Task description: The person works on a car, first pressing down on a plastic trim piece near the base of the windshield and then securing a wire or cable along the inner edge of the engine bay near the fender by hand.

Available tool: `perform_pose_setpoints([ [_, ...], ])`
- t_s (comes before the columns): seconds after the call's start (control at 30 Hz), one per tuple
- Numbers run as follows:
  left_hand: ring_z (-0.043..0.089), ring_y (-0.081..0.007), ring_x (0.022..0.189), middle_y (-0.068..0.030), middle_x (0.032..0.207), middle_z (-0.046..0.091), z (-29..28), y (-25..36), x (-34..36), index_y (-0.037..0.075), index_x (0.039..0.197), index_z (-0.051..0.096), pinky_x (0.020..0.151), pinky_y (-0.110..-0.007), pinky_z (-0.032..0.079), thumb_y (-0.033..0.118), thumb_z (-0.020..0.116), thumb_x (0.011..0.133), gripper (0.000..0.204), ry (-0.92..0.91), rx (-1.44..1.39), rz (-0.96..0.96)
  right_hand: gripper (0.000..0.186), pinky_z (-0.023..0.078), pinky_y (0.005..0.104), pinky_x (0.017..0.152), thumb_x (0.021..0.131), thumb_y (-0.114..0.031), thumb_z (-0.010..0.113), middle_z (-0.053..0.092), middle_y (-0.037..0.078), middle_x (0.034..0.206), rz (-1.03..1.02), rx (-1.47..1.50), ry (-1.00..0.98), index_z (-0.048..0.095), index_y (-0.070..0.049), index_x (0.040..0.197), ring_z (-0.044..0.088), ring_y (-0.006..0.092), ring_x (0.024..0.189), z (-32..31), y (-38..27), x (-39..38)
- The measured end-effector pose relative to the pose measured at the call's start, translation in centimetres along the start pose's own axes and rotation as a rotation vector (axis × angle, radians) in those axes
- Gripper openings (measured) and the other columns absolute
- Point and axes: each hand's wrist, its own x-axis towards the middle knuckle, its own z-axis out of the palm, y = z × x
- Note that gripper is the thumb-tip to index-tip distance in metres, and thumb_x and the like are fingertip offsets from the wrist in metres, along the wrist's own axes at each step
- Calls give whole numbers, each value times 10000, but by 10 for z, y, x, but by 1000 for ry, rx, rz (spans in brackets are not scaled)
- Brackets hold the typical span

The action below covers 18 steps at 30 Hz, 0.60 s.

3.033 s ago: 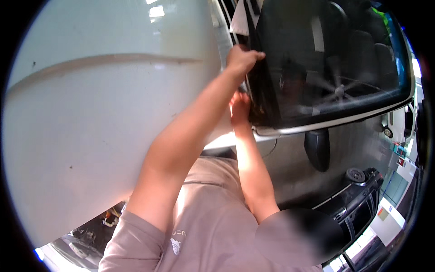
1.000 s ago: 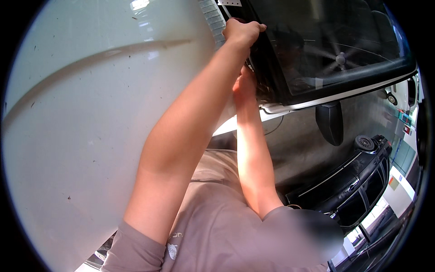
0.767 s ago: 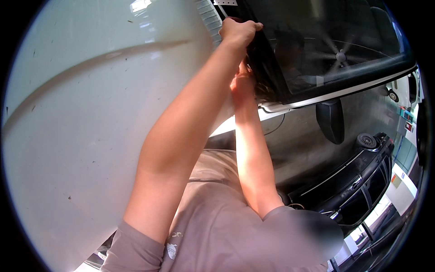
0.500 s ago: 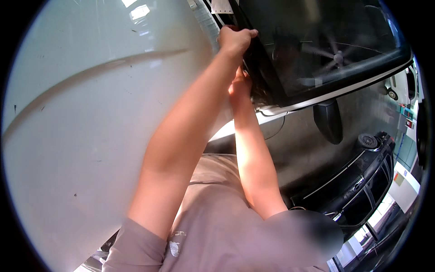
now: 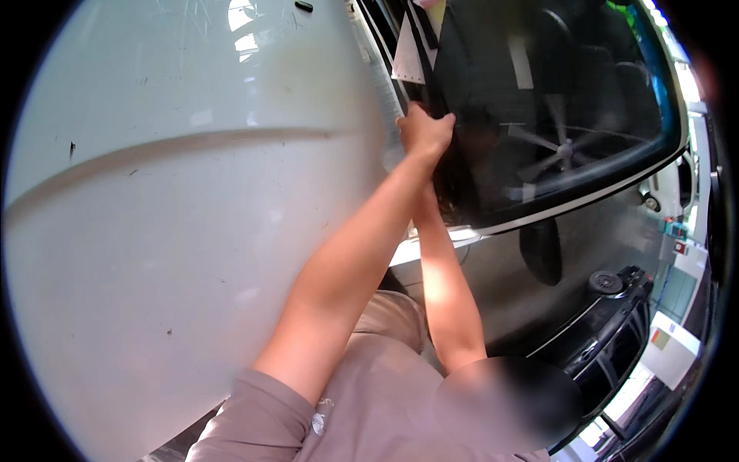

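Observation:
My left hand is closed around a black trim strip that runs along the edge of a dark car windscreen. My left arm reaches up to it from the lower left. My right forearm rises just beside it, and my right hand is pressed at the same glass edge below the left hand. It is mostly hidden behind my left forearm, so its grip cannot be made out. A white paper sticker sits on the glass above my hands.
A broad white car body panel fills the left half. A grey panel with a black side mirror lies below the windscreen. Another dark vehicle front and white floor markings are at the lower right.
My left hand stays closed on the strip and now appears lower and slightly right in the picture. More of the white panel and the sticker show above it.

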Motion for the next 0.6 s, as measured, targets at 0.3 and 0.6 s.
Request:
perform_pose_setpoints([
  [0.3,538,-431,1163,-307,1253,510,9,-1,-21,-83,1406,294,1007,-466,449,259,816,690,950,140,-22,67,186,542,358,777,918,-78,597,719,154,975,-1068,-950,-203,688,12,1054,707,284,835,-62,-307,15],
  [0.6,548,-444,1140,-313,1219,496,-7,2,-14,-112,1461,188,963,-449,485,297,818,678,1085,18,68,61,272,476,423,951,802,-17,581,660,164,1135,-1396,-1417,-1084,643,7,1066,611,342,1082,43,-305,160],
])
